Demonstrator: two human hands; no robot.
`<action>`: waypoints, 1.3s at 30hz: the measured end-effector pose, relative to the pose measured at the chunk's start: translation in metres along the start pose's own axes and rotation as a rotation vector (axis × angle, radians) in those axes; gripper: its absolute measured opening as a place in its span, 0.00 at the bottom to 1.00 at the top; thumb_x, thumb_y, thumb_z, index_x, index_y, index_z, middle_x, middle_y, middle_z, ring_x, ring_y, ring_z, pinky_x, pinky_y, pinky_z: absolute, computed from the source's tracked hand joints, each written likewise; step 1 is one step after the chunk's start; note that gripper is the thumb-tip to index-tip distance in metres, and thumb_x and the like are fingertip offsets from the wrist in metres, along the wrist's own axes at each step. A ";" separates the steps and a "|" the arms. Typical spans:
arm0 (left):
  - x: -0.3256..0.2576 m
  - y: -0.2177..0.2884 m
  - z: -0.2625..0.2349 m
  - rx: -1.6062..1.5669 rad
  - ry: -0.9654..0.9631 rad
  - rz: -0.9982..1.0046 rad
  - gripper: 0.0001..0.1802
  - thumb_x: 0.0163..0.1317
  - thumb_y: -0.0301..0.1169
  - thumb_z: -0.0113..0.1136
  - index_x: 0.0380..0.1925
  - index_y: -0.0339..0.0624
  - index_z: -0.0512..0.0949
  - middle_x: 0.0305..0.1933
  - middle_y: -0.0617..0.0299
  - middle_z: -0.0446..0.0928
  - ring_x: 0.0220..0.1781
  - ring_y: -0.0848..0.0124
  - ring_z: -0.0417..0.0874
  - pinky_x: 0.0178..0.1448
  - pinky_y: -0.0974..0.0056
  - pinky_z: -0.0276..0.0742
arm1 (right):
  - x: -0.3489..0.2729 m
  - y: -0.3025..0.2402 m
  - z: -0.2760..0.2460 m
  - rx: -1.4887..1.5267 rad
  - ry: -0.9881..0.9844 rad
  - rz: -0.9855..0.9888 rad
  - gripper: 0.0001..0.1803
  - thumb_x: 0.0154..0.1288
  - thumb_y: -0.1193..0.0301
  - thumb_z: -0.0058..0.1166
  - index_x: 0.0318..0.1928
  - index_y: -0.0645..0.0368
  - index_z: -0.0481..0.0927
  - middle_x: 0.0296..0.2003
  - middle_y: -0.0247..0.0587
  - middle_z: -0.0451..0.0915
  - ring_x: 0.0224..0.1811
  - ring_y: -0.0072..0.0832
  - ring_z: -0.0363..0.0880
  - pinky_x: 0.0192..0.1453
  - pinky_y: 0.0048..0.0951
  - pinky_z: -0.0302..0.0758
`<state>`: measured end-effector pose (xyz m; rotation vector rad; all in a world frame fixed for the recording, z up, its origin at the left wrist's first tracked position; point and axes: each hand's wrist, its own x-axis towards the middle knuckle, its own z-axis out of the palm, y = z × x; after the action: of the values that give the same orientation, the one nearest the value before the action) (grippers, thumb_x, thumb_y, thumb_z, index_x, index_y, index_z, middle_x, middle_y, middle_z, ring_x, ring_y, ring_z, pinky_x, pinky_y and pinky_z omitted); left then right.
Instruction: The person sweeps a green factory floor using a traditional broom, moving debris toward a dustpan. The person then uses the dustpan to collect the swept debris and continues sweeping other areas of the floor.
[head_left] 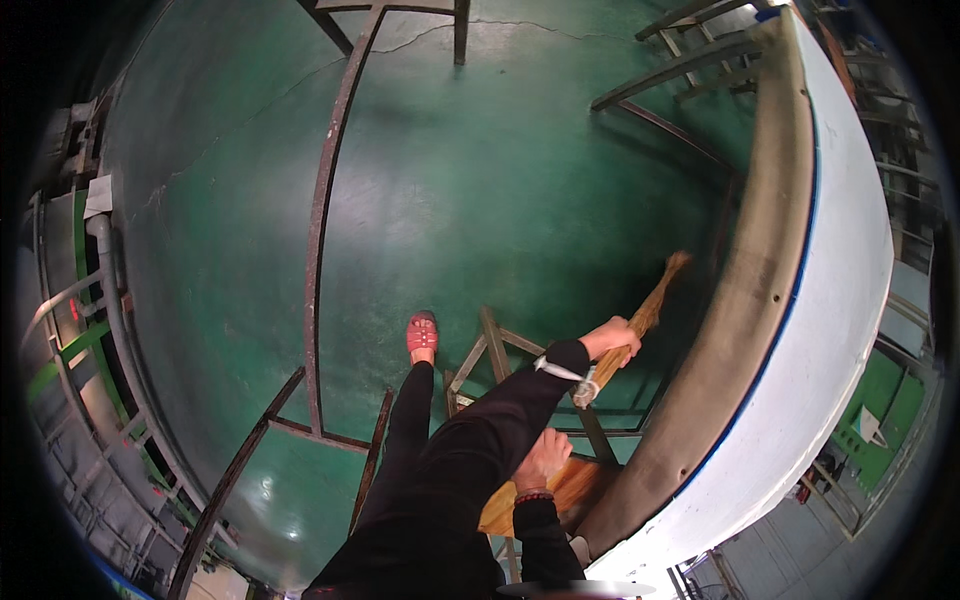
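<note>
From the lower edge, my left arm in a black sleeve reaches across to the right. My left hand (614, 341) is closed around a brown, straw-like bundle (646, 312), like a short hand broom. Its frayed far end points up and right, a little blurred, and its near end is bound in white. A white band loops by my left wrist. Nearer to me, my right hand (543, 458), with a dark red bead bracelet at the wrist, is curled beside an orange-brown wooden board (574, 486). Whatever lies in its fingers is hidden.
A large curved shell (765, 300), brown inside with a blue edge and white outside, fills the right. A wooden trestle (493, 345) stands below my left arm. Long dark frames (318, 220) stand on the green floor (230, 250). Pipes and rails (112, 270) line the left.
</note>
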<state>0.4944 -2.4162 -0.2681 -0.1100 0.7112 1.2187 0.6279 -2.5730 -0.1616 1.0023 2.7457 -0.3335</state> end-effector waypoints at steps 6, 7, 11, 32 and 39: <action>-0.053 0.083 -0.106 -0.112 0.027 0.155 0.16 0.42 0.20 0.57 0.34 0.36 0.68 0.20 0.65 0.69 0.16 0.77 0.71 0.18 0.72 0.69 | 0.001 0.001 0.001 0.030 -0.038 0.032 0.08 0.50 0.67 0.43 0.28 0.54 0.74 0.25 0.38 0.68 0.33 0.37 0.65 0.39 0.38 0.59; -0.082 0.097 -0.124 -0.118 0.091 0.230 0.17 0.43 0.21 0.57 0.37 0.37 0.68 0.19 0.67 0.67 0.17 0.78 0.70 0.20 0.73 0.68 | 0.001 0.000 0.000 0.038 -0.037 0.036 0.08 0.51 0.67 0.43 0.28 0.54 0.74 0.26 0.38 0.68 0.33 0.37 0.65 0.39 0.38 0.59; -0.215 0.136 -0.171 -0.046 0.307 0.355 0.24 0.48 0.24 0.53 0.48 0.34 0.64 0.27 0.63 0.70 0.20 0.83 0.66 0.21 0.78 0.64 | -0.001 0.000 -0.001 0.057 -0.007 0.022 0.08 0.52 0.66 0.42 0.28 0.54 0.74 0.26 0.38 0.68 0.34 0.37 0.65 0.39 0.38 0.59; -0.466 -0.273 0.012 -0.283 0.755 0.422 0.22 0.46 0.19 0.53 0.44 0.37 0.64 0.20 0.62 0.68 0.15 0.75 0.69 0.16 0.71 0.66 | -0.053 0.005 -0.030 0.398 0.268 -0.011 0.22 0.56 0.58 0.47 0.47 0.58 0.66 0.41 0.45 0.67 0.47 0.38 0.63 0.50 0.38 0.60; -0.462 -0.408 0.034 0.731 1.509 0.219 0.30 0.35 0.32 0.62 0.43 0.36 0.66 0.28 0.44 0.76 0.24 0.57 0.80 0.31 0.59 0.76 | -0.138 0.015 -0.076 0.698 0.403 -0.072 0.20 0.55 0.72 0.47 0.50 0.60 0.64 0.44 0.50 0.66 0.48 0.40 0.63 0.53 0.38 0.59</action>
<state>0.7963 -2.9292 -0.1035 -0.3535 2.4800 0.8328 0.7324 -2.6248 -0.0555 1.2210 3.0868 -1.2972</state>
